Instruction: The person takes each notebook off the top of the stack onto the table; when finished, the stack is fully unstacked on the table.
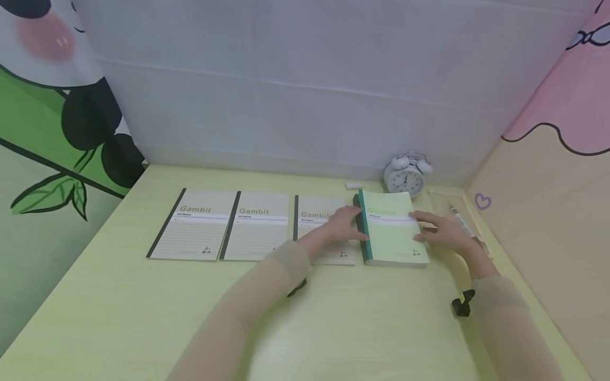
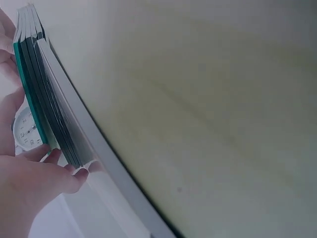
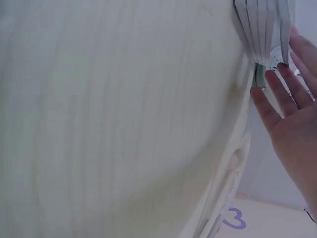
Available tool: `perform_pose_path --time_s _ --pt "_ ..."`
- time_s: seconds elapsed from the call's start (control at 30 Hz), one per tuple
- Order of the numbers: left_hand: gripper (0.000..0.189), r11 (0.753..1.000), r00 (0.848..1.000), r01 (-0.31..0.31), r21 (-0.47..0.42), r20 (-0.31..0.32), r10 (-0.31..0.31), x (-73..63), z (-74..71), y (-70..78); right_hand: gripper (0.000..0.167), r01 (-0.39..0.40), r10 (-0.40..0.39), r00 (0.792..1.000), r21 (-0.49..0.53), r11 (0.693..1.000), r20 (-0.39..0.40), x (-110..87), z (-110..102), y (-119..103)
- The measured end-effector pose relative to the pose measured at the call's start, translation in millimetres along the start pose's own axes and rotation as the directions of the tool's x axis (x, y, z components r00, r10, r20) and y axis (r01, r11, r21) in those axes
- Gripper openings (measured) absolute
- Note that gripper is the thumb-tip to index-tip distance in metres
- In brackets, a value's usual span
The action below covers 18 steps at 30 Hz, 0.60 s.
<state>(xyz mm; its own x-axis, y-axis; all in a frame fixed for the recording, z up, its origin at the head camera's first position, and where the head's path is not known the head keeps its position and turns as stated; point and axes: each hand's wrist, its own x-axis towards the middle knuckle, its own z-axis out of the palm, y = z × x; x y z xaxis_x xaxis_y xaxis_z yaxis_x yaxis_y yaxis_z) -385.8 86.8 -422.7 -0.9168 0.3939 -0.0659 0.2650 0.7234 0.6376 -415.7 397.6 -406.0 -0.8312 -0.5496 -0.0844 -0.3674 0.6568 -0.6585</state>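
Note:
A stack of notebooks, topped by a notebook with a pale cover and green spine (image 1: 391, 222), lies at the right of the row in the head view. My left hand (image 1: 340, 225) touches its spine side, fingers and thumb spread along the edge. My right hand (image 1: 443, 230) touches the opposite, page side with extended fingertips. In the left wrist view, several dark spines (image 2: 52, 104) show beneath the green one, slightly fanned. Page edges (image 3: 257, 29) of the stack appear in the right wrist view, by my right fingertips. A grey notebook (image 1: 329, 257) lies partly hidden under my left hand and forearm.
Two more grey notebooks, one at far left (image 1: 190, 227) and one beside it (image 1: 257, 227), lie flat. Behind the stack stand a white alarm clock (image 1: 405, 177) and a small white block (image 1: 353, 186). A shallow tray (image 1: 436, 198) with a pen (image 1: 459, 219) is by the right wall.

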Motion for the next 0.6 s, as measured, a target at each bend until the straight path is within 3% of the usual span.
perform_pose_path --time_s 0.27,0.6 --pt "0.091 0.973 0.998 -0.026 -0.23 -0.065 0.012 -6.4 0.8 11.3 0.071 -0.03 0.035 0.998 0.084 0.996 -0.057 -4.0 -5.9 -1.4" --pt "0.083 0.932 0.986 -0.002 -0.363 -0.155 -0.059 -9.9 -5.6 16.2 0.069 -0.056 0.074 0.991 0.154 0.986 -0.109 -8.0 -16.2 -27.3"
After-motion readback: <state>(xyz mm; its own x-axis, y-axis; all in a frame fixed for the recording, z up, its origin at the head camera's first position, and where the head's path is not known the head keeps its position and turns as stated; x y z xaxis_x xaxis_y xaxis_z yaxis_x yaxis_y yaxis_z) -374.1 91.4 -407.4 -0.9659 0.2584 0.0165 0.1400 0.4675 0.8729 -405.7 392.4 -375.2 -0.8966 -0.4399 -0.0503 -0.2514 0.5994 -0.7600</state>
